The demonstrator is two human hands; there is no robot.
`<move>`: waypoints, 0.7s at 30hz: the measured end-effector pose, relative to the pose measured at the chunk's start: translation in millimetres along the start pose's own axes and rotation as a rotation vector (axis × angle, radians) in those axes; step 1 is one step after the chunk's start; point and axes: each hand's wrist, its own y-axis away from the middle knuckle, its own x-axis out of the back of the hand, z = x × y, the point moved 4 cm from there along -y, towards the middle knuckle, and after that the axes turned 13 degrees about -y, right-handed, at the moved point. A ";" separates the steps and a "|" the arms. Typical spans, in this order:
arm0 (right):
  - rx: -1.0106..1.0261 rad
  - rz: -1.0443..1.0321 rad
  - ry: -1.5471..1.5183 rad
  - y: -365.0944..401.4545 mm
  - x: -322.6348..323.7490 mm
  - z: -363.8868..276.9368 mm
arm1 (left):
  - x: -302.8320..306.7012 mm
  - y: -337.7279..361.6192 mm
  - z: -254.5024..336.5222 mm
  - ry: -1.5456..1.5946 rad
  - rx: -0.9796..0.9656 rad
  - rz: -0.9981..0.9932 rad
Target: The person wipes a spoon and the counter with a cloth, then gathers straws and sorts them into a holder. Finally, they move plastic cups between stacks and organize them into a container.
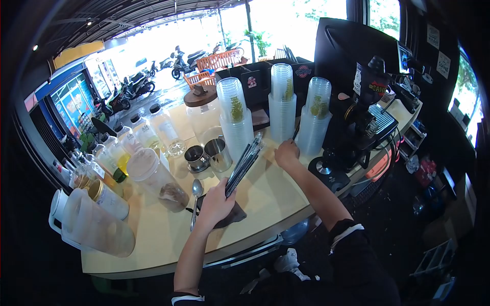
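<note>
My left hand [214, 203] is closed around a bundle of dark straws [246, 162] in clear wrapping, tilted up and to the right. Under that hand lies a dark cloth [234, 215], with a metal spoon [197, 188] just to its left. My right hand [287, 154] reaches between two stacks of clear plastic cups, the middle stack [282, 115] and the right stack [312, 127]. Its fingers are curled together, and a thin dark piece shows above them; I cannot make out what it is. A third cup stack [237, 130] stands behind the straws.
A steel cup [218, 157] and a small metal filter cup [196, 159] stand left of the straws. Nearby are a tall powder container [155, 178], a pitcher [97, 224], several bottles [166, 130] and a lidded jar [201, 115]. A coffee grinder [370, 84] is at the right.
</note>
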 end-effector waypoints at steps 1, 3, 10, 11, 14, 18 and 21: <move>0.068 0.030 -0.052 5.1 -0.4 -1.1 | 0.7 0.8 -0.3 0.001 0.000 0.001; 0.132 0.061 -0.104 19.2 -0.5 0.0 | 0.8 1.9 -1.1 -0.012 0.016 -0.024; 0.461 -0.131 -0.195 101.7 38.7 -13.4 | -1.7 1.6 0.1 -0.021 -0.025 0.024; 0.499 -0.159 -0.192 104.8 40.0 -13.8 | -2.4 0.2 1.5 -0.003 -0.019 0.013; 0.303 -0.051 -0.338 68.2 47.6 -6.5 | -2.9 -0.1 7.5 0.017 -0.007 -0.015; 0.188 0.139 -0.260 19.1 27.3 8.7 | -5.5 0.6 13.7 0.042 0.003 -0.076; 0.173 0.219 -0.160 -2.6 13.7 7.2 | -12.7 -0.5 9.1 0.078 -0.050 -0.030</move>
